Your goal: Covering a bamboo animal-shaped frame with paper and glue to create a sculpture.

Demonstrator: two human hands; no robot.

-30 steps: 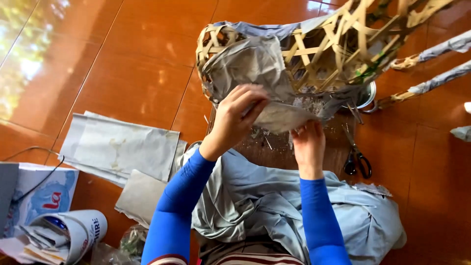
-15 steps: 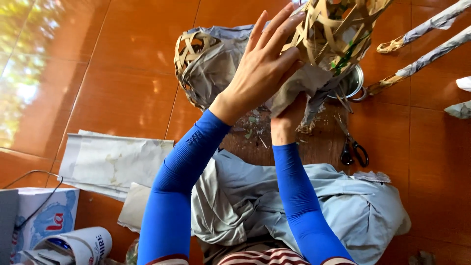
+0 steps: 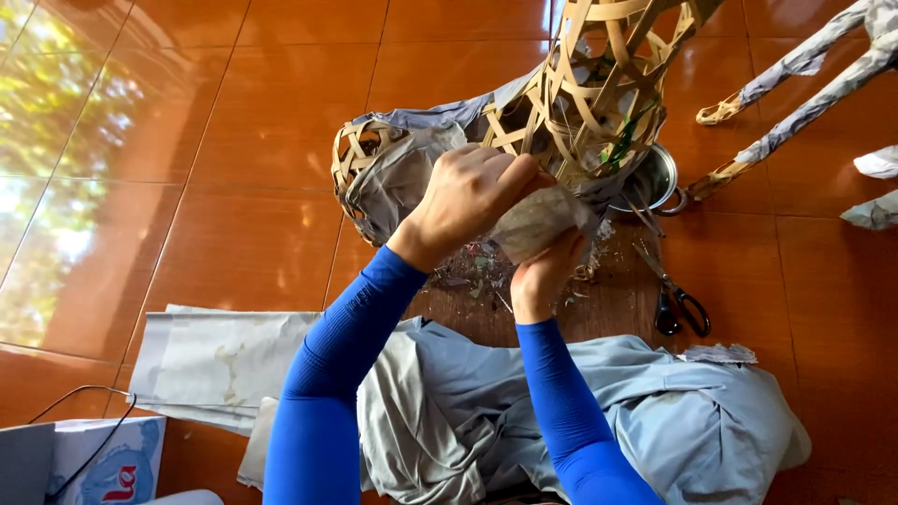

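Two hands work close together on one woven bamboo frame (image 3: 589, 103). Far to the left of the left hand (image 3: 472, 196), flat paper sheets (image 3: 234, 360) lie on the orange tiled floor (image 3: 187, 140). The left hand is curled and presses a piece of grey paper (image 3: 538, 223) onto the frame. Just under it, the right hand (image 3: 543, 276) holds the same paper from below. To the right of this hand lie black scissors (image 3: 675, 299).

Bare tiled floor (image 3: 187, 140) open at left, woven bamboo frame (image 3: 599, 93) blocking ahead, scissors (image 3: 675, 297) lying right of it
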